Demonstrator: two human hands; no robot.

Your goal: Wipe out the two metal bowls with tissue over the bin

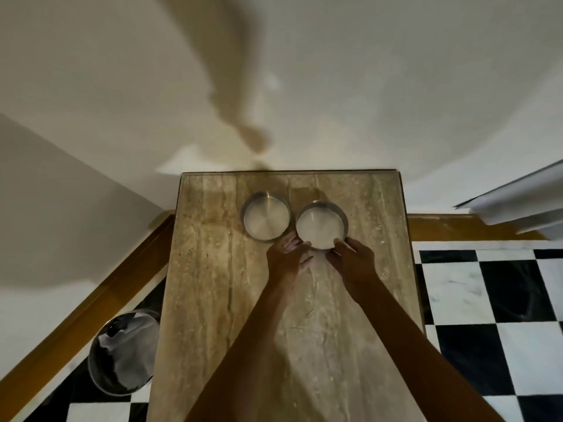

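Observation:
Two round metal bowls stand side by side at the far end of a stone-topped table [213,300]. The left bowl [265,220] stands alone, untouched. The right bowl [320,225] sits between my hands at its near rim: my right hand [355,261] grips the rim on the right, and my left hand [288,257] touches the near-left edge with fingers spread. A metal bin [123,353] with crumpled white tissue inside stands on the floor left of the table. No tissue shows in either hand.
A white wall rises behind the table, with a wooden skirting board [91,293] along its base. Black and white chequered floor tiles [487,315] lie to the right. A white ledge [518,202] juts in at the right edge.

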